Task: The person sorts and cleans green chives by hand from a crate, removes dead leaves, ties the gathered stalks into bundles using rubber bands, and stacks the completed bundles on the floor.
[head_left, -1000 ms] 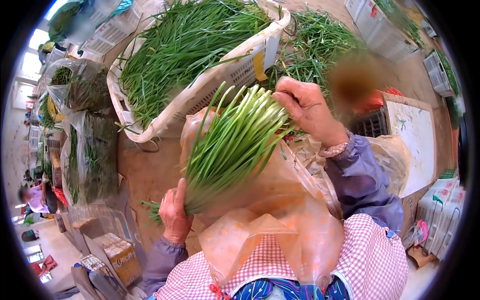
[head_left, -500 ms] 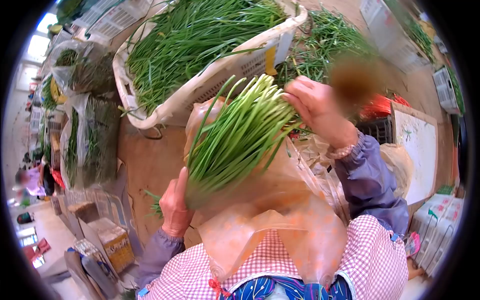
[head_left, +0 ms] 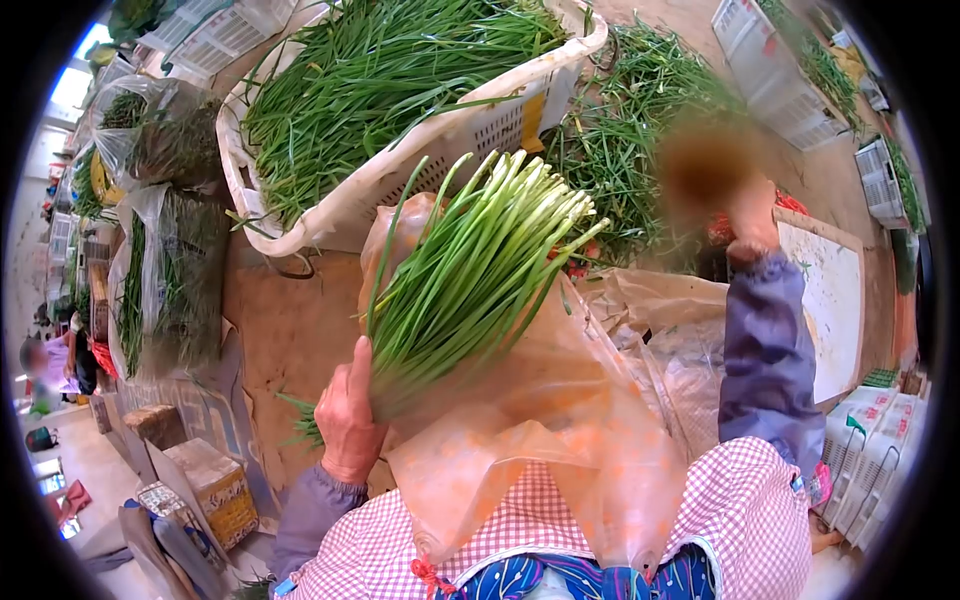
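A thick bunch of garlic chives point(head_left: 475, 275), pale cut ends pointing up and away, lies across the plastic apron point(head_left: 540, 415) on my lap. My left hand point(head_left: 350, 420) grips the bunch low on its left side, thumb pointing up along the leaves. Off to the right, my right hand point(head_left: 753, 218) reaches out beside some red strands point(head_left: 790, 203). A brown blur covers its fingers, so whether they hold anything is hidden.
Ahead stands a white plastic basket point(head_left: 345, 190) heaped with chives. Loose chives point(head_left: 640, 130) lie on the floor to its right. A white board point(head_left: 825, 310) is at the right, bagged greens point(head_left: 175, 270) at the left, and cardboard boxes point(head_left: 210, 480) at lower left.
My right hand has left the white ends of the chives and moved right, towards the red strands. My left hand keeps its hold on the bunch.
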